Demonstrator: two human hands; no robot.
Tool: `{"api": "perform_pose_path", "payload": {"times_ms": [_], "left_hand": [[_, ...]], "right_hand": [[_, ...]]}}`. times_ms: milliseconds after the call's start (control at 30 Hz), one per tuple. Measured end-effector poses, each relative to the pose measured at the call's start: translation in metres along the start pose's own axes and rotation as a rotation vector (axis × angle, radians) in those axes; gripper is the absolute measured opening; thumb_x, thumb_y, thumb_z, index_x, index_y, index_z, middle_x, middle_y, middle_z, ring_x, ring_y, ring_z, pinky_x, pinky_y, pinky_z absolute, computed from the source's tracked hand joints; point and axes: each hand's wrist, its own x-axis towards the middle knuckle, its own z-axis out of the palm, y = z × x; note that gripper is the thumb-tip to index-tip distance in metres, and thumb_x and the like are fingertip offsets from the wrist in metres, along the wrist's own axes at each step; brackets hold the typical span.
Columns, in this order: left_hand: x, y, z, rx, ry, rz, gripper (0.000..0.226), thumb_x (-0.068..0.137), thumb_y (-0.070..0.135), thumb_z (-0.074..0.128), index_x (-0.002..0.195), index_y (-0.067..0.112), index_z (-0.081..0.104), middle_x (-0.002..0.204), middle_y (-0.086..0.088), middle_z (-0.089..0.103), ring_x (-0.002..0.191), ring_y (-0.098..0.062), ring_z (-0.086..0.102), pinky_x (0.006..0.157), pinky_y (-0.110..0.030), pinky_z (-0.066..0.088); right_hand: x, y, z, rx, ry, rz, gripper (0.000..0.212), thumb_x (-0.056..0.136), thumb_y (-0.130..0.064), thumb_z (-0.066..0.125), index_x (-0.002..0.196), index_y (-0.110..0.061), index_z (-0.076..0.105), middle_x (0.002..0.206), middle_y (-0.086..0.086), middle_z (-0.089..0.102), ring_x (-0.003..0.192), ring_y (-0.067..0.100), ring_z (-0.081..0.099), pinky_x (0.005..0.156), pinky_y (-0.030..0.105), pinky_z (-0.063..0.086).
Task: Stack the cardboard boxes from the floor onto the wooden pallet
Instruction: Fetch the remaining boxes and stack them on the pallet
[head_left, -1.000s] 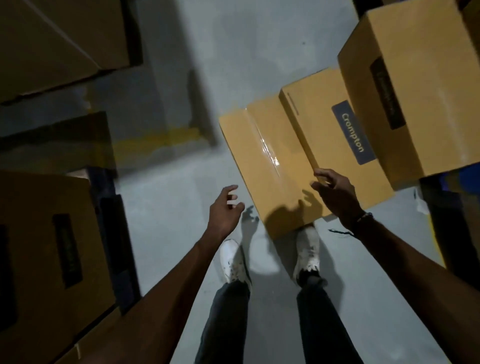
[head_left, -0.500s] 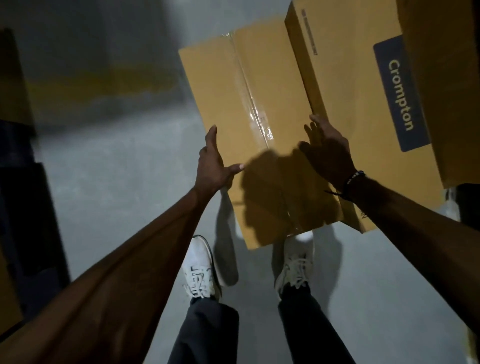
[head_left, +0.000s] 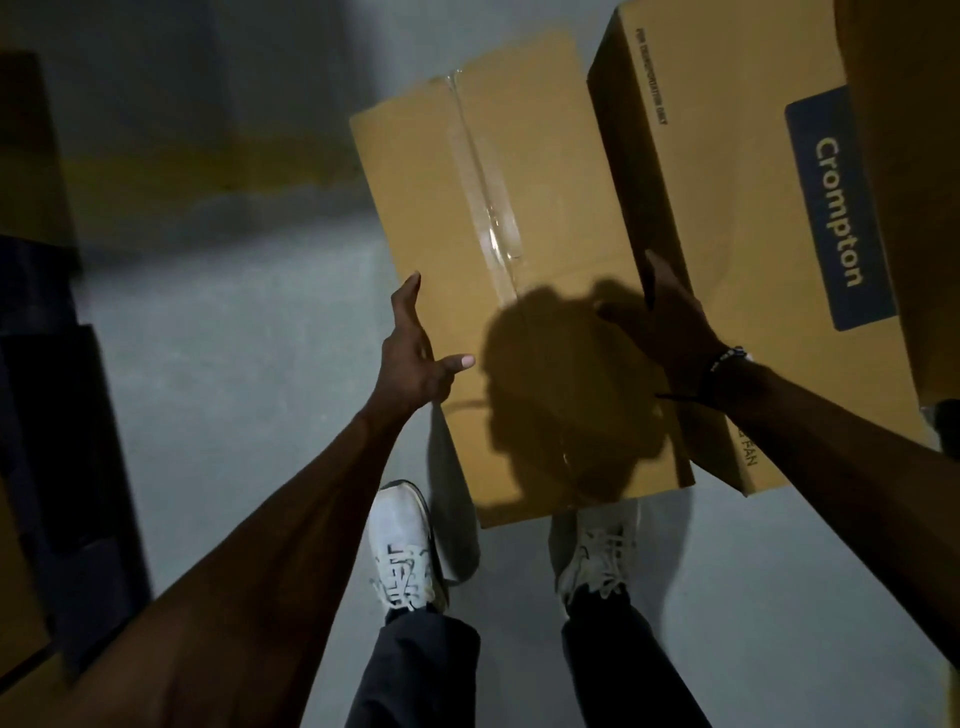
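Flanking the taped cardboard box (head_left: 519, 270), left hand (head_left: 413, 364) and right hand (head_left: 670, 322) press its sides, fingers straight

Counts: three cardboard boxes (head_left: 519, 291) (head_left: 737, 218) (head_left: 914, 182) ahead, two hands (head_left: 415, 358) (head_left: 670, 322), two white shoes (head_left: 405, 540) (head_left: 597, 551); dark shapes left unclear

box (head_left: 524, 322): matt brown cardboard | tape (head_left: 488, 208): glossy clear plastic | floor (head_left: 249, 364): smooth grey concrete

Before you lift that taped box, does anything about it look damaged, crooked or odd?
Nothing stands out. The taped box looks intact, its clear tape seam unbroken where visible; the near end is in shadow. The left hand and right hand flank it.
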Motion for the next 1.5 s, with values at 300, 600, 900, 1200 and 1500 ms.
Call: {"api": "perform_pose_path", "payload": {"times_ms": [300,600,900,1200,1500], "left_hand": [[0.0,-0.011,-0.013,-0.096,0.018,-0.161,0.114,0.08,0.022,0.091,0.161,0.03,0.012,0.164,0.0,0.034,0.137,-0.026,0.046,0.112,-0.045,0.045],[-0.059,0.053,-0.095,-0.218,0.174,-0.134,0.093,0.091,0.037,0.08,0.157,0.04,0.015,0.137,0.009,0.053,0.12,-0.016,0.059,0.104,-0.048,0.055],[-0.161,0.214,-0.243,-0.247,0.352,-0.064,0.085,0.092,0.036,0.078,0.154,0.026,0.022,0.126,0.016,0.054,0.107,-0.015,0.061,0.093,-0.034,0.049],[-0.337,0.348,-0.352,-0.323,0.589,-0.022,0.065,0.091,0.035,0.079,0.142,0.027,0.04,0.117,0.032,0.053,0.099,0.029,0.049,0.094,-0.019,0.048],[-0.521,0.4,-0.351,-0.502,0.962,-0.084,0.062,0.089,0.039,0.081,0.138,0.032,0.044,0.128,0.019,0.057,0.121,-0.005,0.056,0.087,-0.017,0.044]], "right_hand": [[-0.003,-0.008,0.01,0.166,-0.161,-0.026,0.068,0.089,-0.028,0.077,0.148,-0.018,0.046,0.135,0.003,0.062,0.125,0.023,0.059,0.108,0.051,0.049],[-0.067,-0.09,-0.023,0.215,-0.183,-0.115,0.066,0.095,-0.033,0.073,0.151,-0.026,0.039,0.131,-0.013,0.058,0.116,-0.008,0.056,0.097,0.019,0.049],[-0.19,-0.269,-0.121,0.16,-0.054,-0.212,0.087,0.086,-0.061,0.071,0.158,-0.046,0.025,0.165,-0.008,0.033,0.148,0.024,0.034,0.115,0.046,0.035],[-0.351,-0.434,-0.209,0.083,-0.036,-0.522,0.071,0.091,-0.049,0.071,0.153,-0.041,0.038,0.15,-0.012,0.052,0.136,0.018,0.049,0.105,0.034,0.038],[-0.488,-0.503,-0.223,0.007,-0.237,-0.792,0.074,0.085,-0.06,0.067,0.149,-0.042,0.036,0.136,-0.017,0.052,0.121,0.009,0.051,0.099,0.032,0.042]]}}
